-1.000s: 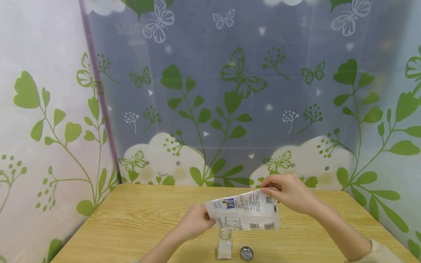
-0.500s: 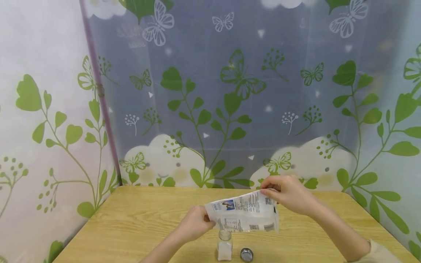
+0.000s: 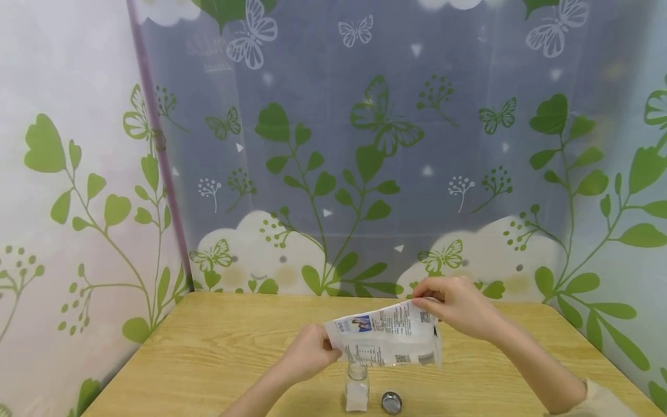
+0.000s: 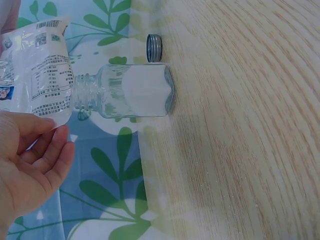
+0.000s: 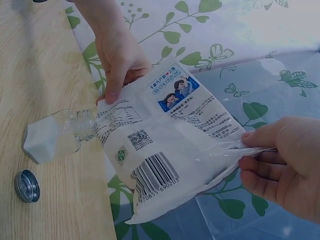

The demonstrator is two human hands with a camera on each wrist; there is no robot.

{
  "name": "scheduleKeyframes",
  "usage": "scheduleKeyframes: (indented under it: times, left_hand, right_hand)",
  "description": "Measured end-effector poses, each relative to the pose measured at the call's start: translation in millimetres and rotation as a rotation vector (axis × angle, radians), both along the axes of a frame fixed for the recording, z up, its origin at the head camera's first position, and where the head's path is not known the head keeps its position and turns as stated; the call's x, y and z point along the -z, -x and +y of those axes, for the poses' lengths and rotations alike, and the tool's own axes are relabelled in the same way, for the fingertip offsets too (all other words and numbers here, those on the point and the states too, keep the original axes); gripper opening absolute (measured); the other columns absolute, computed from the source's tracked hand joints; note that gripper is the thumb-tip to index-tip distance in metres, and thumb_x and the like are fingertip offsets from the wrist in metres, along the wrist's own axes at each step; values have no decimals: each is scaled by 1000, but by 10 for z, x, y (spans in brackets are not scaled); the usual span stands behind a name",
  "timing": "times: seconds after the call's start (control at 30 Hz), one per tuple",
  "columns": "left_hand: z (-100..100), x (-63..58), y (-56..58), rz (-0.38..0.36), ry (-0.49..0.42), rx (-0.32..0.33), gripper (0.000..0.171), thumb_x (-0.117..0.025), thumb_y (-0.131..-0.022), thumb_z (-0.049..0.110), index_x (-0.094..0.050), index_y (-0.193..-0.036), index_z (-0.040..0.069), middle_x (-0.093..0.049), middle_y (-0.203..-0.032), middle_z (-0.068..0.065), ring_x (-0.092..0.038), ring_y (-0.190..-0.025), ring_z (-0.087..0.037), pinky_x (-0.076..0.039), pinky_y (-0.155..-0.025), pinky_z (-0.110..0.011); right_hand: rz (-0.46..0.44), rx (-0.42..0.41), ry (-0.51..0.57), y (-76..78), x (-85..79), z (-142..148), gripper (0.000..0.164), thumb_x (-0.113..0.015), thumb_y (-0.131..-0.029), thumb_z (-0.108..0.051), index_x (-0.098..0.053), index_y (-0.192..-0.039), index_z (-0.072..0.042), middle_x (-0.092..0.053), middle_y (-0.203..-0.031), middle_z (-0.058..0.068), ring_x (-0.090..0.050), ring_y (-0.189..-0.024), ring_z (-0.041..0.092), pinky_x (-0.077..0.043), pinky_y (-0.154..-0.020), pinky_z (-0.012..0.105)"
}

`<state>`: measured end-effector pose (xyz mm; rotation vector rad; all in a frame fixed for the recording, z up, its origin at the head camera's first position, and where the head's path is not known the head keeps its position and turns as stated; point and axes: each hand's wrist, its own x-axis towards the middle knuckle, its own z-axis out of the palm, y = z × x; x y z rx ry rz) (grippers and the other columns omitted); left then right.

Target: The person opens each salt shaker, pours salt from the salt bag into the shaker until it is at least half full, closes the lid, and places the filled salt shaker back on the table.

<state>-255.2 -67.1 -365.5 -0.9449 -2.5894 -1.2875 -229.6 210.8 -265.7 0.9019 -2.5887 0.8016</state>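
A white printed plastic bag (image 3: 385, 336) is held tilted between both hands, its lower left corner over the mouth of a glass jar (image 3: 356, 389). My left hand (image 3: 308, 354) pinches that corner between thumb and fingers. At the upper right edge, my right hand (image 3: 461, 307) pinches the bag. In the right wrist view the bag (image 5: 165, 135) shows a barcode and a blue picture. The jar stands upright, and white powder (image 4: 146, 90) fills its lower half or so. Its threaded neck (image 4: 85, 92) is right at the bag's edge.
A silver screw lid (image 3: 391, 402) lies on the wooden table (image 3: 229, 341) just right of the jar. Behind and beside the table hang patterned curtains (image 3: 302, 191) with leaves and butterflies. Tiny white specks show on the tabletop in the left wrist view.
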Motion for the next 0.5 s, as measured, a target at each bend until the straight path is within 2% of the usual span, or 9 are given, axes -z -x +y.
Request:
scheduleKeyframes:
  times: [0.5]
  left_hand:
    - [2,8,-5,-9,-7,6,20,-62,-73,-6,-68,-92,-4,-68,-79,-10,-57,-62,-7,-49,-55,-20]
  right_hand:
    - [10,21,-27,1,-9,-4,7,-63,-87,-12,-67,-91,-10,-67,-85,-4,-61,-75,6,-51,-65,21]
